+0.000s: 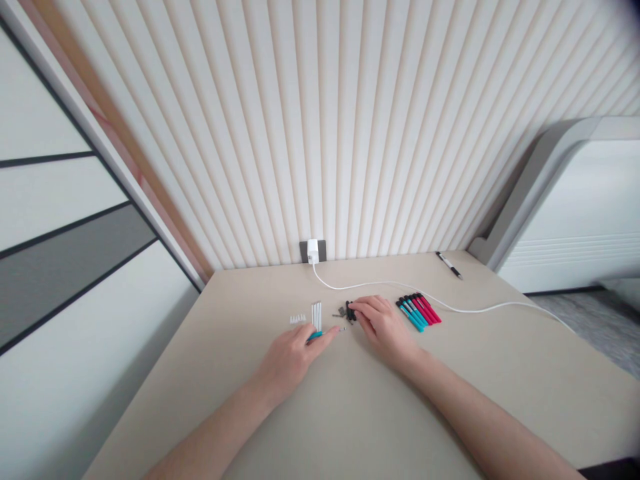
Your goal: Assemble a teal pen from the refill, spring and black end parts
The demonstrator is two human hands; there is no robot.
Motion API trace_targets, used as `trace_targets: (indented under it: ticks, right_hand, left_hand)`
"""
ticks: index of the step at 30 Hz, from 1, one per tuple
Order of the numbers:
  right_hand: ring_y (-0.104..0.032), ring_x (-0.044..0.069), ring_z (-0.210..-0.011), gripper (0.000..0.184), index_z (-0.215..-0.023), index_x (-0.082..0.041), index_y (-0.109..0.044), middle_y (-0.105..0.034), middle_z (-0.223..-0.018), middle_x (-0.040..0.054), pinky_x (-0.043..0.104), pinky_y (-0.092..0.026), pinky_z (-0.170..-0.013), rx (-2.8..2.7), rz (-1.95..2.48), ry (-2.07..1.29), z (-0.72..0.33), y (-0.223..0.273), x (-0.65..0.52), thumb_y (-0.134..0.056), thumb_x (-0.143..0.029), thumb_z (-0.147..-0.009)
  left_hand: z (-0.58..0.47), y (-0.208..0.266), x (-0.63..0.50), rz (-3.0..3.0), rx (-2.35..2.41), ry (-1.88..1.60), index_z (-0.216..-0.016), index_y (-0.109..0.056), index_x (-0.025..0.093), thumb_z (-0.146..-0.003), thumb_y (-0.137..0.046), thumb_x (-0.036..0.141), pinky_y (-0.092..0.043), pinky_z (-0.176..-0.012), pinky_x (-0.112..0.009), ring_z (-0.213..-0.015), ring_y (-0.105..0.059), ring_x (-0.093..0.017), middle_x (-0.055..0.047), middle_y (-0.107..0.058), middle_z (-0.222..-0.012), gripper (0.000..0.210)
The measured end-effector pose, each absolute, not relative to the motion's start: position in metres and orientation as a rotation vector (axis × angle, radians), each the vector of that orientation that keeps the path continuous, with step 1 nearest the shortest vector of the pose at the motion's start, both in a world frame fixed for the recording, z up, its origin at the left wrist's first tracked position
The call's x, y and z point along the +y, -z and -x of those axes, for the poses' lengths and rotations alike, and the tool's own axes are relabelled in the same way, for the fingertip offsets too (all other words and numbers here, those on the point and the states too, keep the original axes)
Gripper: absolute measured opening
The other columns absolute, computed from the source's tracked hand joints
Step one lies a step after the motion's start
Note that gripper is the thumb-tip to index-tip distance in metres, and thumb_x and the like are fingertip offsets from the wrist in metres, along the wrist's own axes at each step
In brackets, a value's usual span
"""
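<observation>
My left hand (290, 357) is closed around a blue pen barrel (315, 336), with a thin pale tip poking out to the right past the fingers. My right hand (383, 327) reaches into a small group of black pen parts (349, 311), its thumb and fingertips pinched on one at the group's right side; the fingers partly cover it. Just beyond the left hand lie several white refills (317, 315) side by side. Left of them is a row of small springs (297, 319). Small dark pieces (341, 312) are scattered between the hands.
Blue pens (410, 315) and red pens (427, 309) with black tops lie in a row right of my right hand. A white cable (373, 285) runs from a charger (313, 251) across the table. A black-and-white pen (449, 265) lies at the back right.
</observation>
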State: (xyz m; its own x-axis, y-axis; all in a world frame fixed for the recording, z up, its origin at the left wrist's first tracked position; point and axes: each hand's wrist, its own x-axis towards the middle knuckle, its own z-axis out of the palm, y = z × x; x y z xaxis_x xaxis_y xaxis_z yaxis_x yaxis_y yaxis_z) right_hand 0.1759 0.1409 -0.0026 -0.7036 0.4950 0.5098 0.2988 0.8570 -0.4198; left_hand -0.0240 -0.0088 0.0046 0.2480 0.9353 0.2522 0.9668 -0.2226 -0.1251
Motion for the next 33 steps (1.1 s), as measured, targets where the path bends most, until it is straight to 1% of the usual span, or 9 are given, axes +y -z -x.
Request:
trace_targets:
  ticks: [2,5,11,16,20,25,30,33]
  right_hand:
    - [-0.057,0.024,-0.107,0.028,-0.111,-0.022,-0.067,-0.063,-0.115,0.0116,0.041,-0.048,-0.09,-2.447,0.642,-0.287,-0.177,0.006,0.145,-0.047,-0.016,-0.093]
    - [-0.052,0.028,-0.116,0.026,-0.11,-0.022,-0.069,-0.058,-0.123,0.0137,0.045,-0.046,-0.094,-2.511,0.687,-0.192,-0.177,0.01,0.145,-0.052,-0.018,-0.091]
    - [-0.052,0.029,-0.116,0.02,-0.105,-0.021,-0.069,-0.059,-0.121,0.0137,0.048,-0.044,-0.095,-2.521,0.717,-0.18,-0.178,0.011,0.147,-0.061,-0.025,-0.088]
    - [-0.052,0.029,-0.115,0.023,-0.108,-0.024,-0.069,-0.06,-0.122,0.0127,0.048,-0.043,-0.095,-2.514,0.734,-0.17,-0.178,0.013,0.152,-0.064,-0.028,-0.087]
    - [-0.053,0.029,-0.113,0.019,-0.105,-0.025,-0.071,-0.061,-0.121,0.0111,0.047,-0.042,-0.094,-2.53,0.724,-0.142,-0.177,0.011,0.154,-0.062,-0.027,-0.088]
    - [-0.056,0.027,-0.108,0.019,-0.104,-0.023,-0.071,-0.065,-0.115,0.0095,0.045,-0.043,-0.092,-2.493,0.683,-0.11,-0.175,0.012,0.156,-0.055,-0.024,-0.093]
    - [-0.059,0.025,-0.101,0.019,-0.099,-0.023,-0.071,-0.069,-0.106,0.0086,0.043,-0.044,-0.088,-2.454,0.668,-0.15,-0.173,0.012,0.156,-0.053,-0.024,-0.094]
    - [-0.061,0.025,-0.098,0.022,-0.1,-0.021,-0.07,-0.071,-0.103,0.0083,0.043,-0.045,-0.087,-2.415,0.655,-0.188,-0.174,0.007,0.156,-0.049,-0.022,-0.096]
  left_hand:
    - [0.024,-0.005,-0.009,2.262,-1.776,0.172,-0.144,-0.036,0.033,-0.092,-0.037,0.005,-0.048,-0.068,-0.025,-0.071,-0.052,-0.014,-0.001,-0.05,-0.087,0.059]
    - [0.024,-0.005,-0.009,2.25,-1.789,0.153,-0.144,-0.037,0.032,-0.09,-0.038,0.004,-0.049,-0.068,-0.026,-0.071,-0.052,-0.014,-0.002,-0.051,-0.088,0.061]
    - [0.023,-0.005,-0.009,2.263,-1.813,0.132,-0.144,-0.037,0.03,-0.088,-0.039,0.001,-0.05,-0.069,-0.028,-0.073,-0.054,-0.016,-0.002,-0.052,-0.089,0.063]
    - [0.023,-0.005,-0.009,2.26,-1.831,0.12,-0.144,-0.037,0.032,-0.088,-0.039,0.002,-0.05,-0.07,-0.027,-0.074,-0.055,-0.015,-0.003,-0.053,-0.089,0.064]
    - [0.023,-0.005,-0.009,2.261,-1.843,0.115,-0.144,-0.037,0.032,-0.088,-0.04,0.002,-0.051,-0.07,-0.028,-0.073,-0.056,-0.015,-0.003,-0.054,-0.09,0.064]
    - [0.023,-0.004,-0.009,2.276,-1.844,0.117,-0.145,-0.036,0.031,-0.088,-0.04,0.002,-0.051,-0.069,-0.03,-0.073,-0.056,-0.016,-0.003,-0.054,-0.09,0.064]
    - [0.022,-0.006,-0.009,2.273,-1.852,0.178,-0.144,-0.038,0.031,-0.087,-0.039,0.001,-0.05,-0.069,-0.027,-0.072,-0.055,-0.015,-0.003,-0.054,-0.089,0.064]
    - [0.022,-0.007,-0.009,2.279,-1.858,0.192,-0.144,-0.039,0.031,-0.087,-0.038,0.0,-0.05,-0.069,-0.027,-0.072,-0.055,-0.015,-0.003,-0.053,-0.088,0.064]
